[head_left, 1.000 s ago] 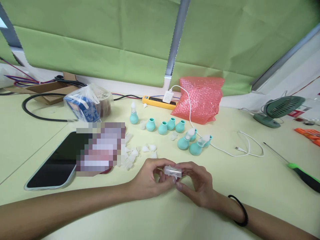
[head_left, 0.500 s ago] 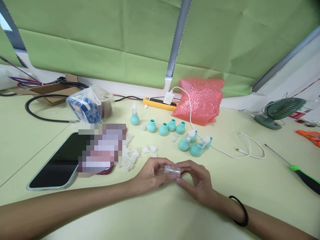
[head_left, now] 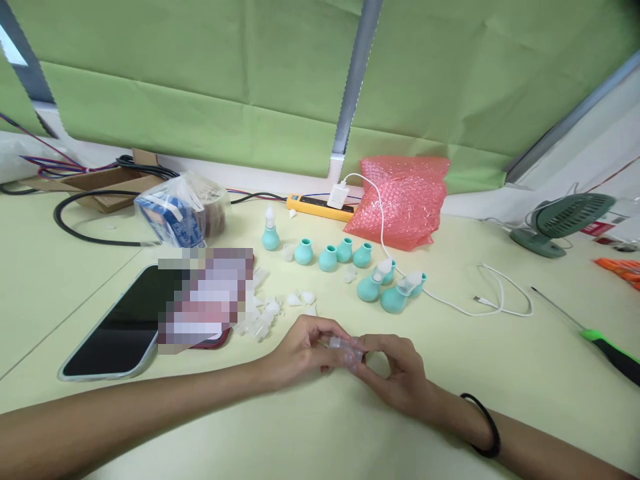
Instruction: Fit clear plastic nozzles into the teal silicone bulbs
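Hands, left (head_left: 300,350) and right (head_left: 395,373), share a pinching grip on the clear plastic cap (head_left: 345,349)

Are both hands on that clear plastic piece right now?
Touching. The head view shows the left hand and right hand pinching the clear plastic piece from either side, with no gap.

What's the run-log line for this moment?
left hand: grips clear plastic piece | right hand: grips same piece | teal bulbs: on table beyond

blur patch (head_left: 206,298) covered phone's (head_left: 120,330) right end | screwdriver (head_left: 607,347) cut off right | fingers (head_left: 345,352) hid most of clear part (head_left: 344,347)
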Demonstrator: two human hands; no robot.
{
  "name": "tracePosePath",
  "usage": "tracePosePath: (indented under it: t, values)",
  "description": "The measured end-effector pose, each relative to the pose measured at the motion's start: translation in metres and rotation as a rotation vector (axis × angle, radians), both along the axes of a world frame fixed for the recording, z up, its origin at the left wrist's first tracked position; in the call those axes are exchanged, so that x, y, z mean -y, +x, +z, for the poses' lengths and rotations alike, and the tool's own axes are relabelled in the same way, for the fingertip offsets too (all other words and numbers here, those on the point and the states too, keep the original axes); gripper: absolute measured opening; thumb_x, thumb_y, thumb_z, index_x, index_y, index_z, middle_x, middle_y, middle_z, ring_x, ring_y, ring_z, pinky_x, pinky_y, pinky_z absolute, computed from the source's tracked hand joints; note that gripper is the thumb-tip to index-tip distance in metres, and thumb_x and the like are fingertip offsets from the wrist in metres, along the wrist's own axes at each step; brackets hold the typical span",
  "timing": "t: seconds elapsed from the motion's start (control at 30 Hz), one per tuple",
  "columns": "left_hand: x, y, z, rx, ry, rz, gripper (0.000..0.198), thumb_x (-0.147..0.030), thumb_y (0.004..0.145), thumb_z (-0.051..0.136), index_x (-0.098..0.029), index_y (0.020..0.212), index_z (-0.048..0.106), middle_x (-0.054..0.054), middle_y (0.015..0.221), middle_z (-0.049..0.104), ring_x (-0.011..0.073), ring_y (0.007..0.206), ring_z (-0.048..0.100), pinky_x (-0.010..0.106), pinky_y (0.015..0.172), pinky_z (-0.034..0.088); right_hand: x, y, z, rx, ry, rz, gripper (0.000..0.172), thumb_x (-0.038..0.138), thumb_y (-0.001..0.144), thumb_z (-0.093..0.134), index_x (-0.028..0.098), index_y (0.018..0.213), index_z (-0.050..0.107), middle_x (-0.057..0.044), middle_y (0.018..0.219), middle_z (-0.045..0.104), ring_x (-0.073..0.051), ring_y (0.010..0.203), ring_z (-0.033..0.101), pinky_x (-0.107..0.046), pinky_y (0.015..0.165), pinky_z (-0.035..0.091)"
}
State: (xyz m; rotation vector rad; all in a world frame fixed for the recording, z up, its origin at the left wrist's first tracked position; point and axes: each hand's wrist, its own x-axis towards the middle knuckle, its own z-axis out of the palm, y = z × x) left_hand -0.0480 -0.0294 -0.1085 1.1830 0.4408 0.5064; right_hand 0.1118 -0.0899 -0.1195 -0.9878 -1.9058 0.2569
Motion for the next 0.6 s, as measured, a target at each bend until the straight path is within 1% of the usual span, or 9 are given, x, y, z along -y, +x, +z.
tracePosePath:
  t: [0.13,0.23,0.37,0.47,0.6]
  values:
    - [0.001,0.0,0.001,-0.009,-0.02,-0.002,0.02,-0.023,0.063,0.066,-0.008,0.077,0.065,0.001,0.056,0.054,0.0063,0.049,0.04,0.019,0.045,0.029,0.0,0.0,-0.001,-0.013,-0.018,0.006,0.024,0.012,0.07,0.059,0.022,0.091,0.053,0.002,0.058,0.061,-0.011,0.051,0.058,-0.019,0.049,0.045]
    - [0.001,-0.001,-0.001,-0.029,0.049,0.023,0.024,-0.026,0.065,0.065,-0.009,0.082,0.065,0.002,0.059,0.055,0.0067,0.05,0.041,0.019,0.046,0.03,-0.001,0.0,-0.002,-0.04,-0.041,0.004,0.026,0.012,0.07,0.059,0.022,0.092,0.053,0.001,0.059,0.061,-0.011,0.052,0.058,-0.02,0.049,0.045]
    - [0.001,-0.002,-0.006,-0.06,0.148,0.054,0.028,-0.029,0.062,0.068,-0.012,0.084,0.065,0.005,0.072,0.062,0.0103,0.056,0.05,0.019,0.048,0.035,-0.001,0.0,-0.003,-0.036,-0.045,-0.019,0.021,0.014,0.071,0.059,0.022,0.089,0.054,0.001,0.058,0.059,-0.012,0.052,0.057,-0.022,0.049,0.045]
    - [0.0,-0.001,-0.009,-0.063,0.148,0.039,0.029,-0.028,0.06,0.07,-0.013,0.084,0.064,0.005,0.074,0.063,0.0133,0.061,0.054,0.02,0.051,0.038,0.001,-0.001,-0.002,-0.016,-0.049,-0.037,0.021,0.015,0.071,0.059,0.022,0.089,0.053,0.001,0.06,0.06,-0.013,0.052,0.058,-0.023,0.05,0.045]
    - [0.001,0.0,-0.008,-0.052,0.134,0.02,0.029,-0.026,0.06,0.07,-0.011,0.084,0.063,0.005,0.075,0.063,0.0135,0.064,0.055,0.021,0.055,0.04,0.001,0.001,-0.002,-0.036,-0.081,-0.023,0.022,0.015,0.071,0.057,0.022,0.091,0.053,0.001,0.063,0.061,-0.013,0.054,0.058,-0.023,0.051,0.046]
